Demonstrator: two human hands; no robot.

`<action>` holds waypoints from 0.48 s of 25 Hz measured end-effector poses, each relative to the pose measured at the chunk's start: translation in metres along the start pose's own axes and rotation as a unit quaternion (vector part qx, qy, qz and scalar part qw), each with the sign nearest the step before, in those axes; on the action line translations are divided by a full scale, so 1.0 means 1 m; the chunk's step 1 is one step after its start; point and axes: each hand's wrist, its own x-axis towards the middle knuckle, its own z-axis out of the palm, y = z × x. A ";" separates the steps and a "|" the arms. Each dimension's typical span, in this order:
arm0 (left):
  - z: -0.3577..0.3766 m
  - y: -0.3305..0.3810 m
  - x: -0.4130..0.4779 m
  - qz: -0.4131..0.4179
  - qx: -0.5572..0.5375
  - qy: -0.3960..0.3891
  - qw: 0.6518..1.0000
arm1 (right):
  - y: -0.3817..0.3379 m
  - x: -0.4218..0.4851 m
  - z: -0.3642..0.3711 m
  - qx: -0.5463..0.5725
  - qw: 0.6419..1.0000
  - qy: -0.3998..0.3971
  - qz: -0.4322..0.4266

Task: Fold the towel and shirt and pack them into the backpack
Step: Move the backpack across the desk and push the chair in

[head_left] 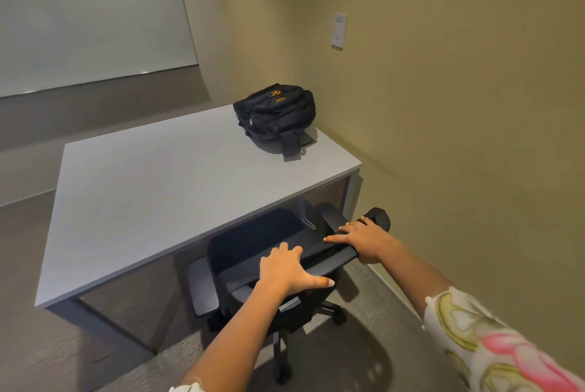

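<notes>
1. Left hand fingers curl over the top rim of the black mesh office chair. Right hand wraps the rim's other end, probably to pull it out.
2. The chair is tucked under the grey rectangular desk.
3. The black fabric backpack lies on the desk's far right corner; towel and shirt unseen.

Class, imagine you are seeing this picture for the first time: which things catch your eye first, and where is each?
A black backpack with orange markings sits at the far right corner of the grey table. In front, the left hand and right hand hold the top of a black office chair tucked under the table's near edge. A flowered sleeve fills the lower right corner.
</notes>
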 end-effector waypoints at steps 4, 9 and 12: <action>-0.020 -0.007 0.020 0.007 0.002 -0.009 1.000 | 0.007 0.030 -0.009 0.009 1.000 -0.006 -0.008; -0.033 -0.023 0.039 -0.007 0.003 -0.008 1.000 | 0.010 0.062 -0.018 0.013 1.000 0.002 -0.017; -0.040 -0.034 0.048 -0.015 -0.005 -0.001 1.000 | 0.008 0.077 -0.029 0.010 1.000 0.001 -0.023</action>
